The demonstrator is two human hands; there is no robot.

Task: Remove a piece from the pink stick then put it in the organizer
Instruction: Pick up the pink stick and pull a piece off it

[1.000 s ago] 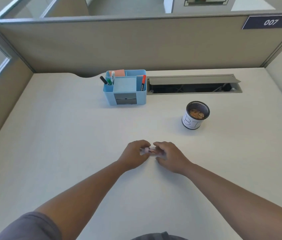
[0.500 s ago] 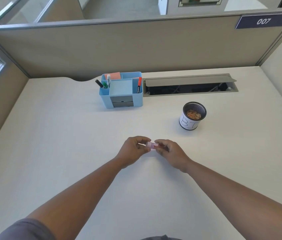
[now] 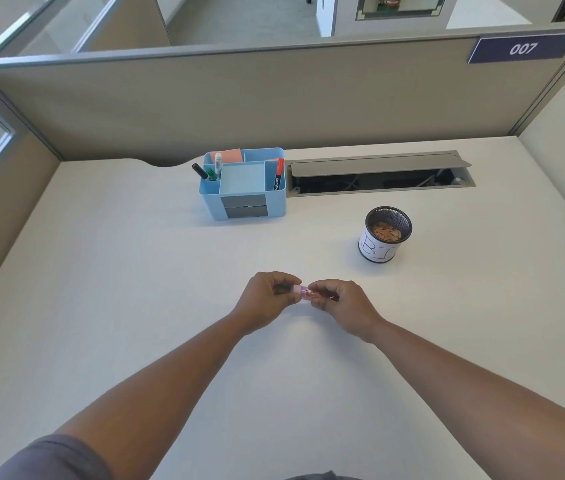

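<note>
A short pink stick [image 3: 304,293] is held level just above the white desk, between both hands. My left hand [image 3: 267,299] pinches its left end and my right hand [image 3: 341,304] grips its right end, hiding most of it. The light blue organizer [image 3: 210,197] stands farther back on the desk, left of centre, with markers, an orange note pad and a pale blue pad in its compartments. Both hands are well in front of the organizer.
A black mesh cup [image 3: 387,233] with a white label and small orange pieces inside stands to the right of the hands. An open cable tray [image 3: 379,174] lies behind it. Grey partition walls [image 3: 274,98] close the desk at the back and sides.
Both hands have lifted slightly off the desk with the stick, and their fingers have shifted toward pinching its ends. The pink middle shows more clearly now.
</note>
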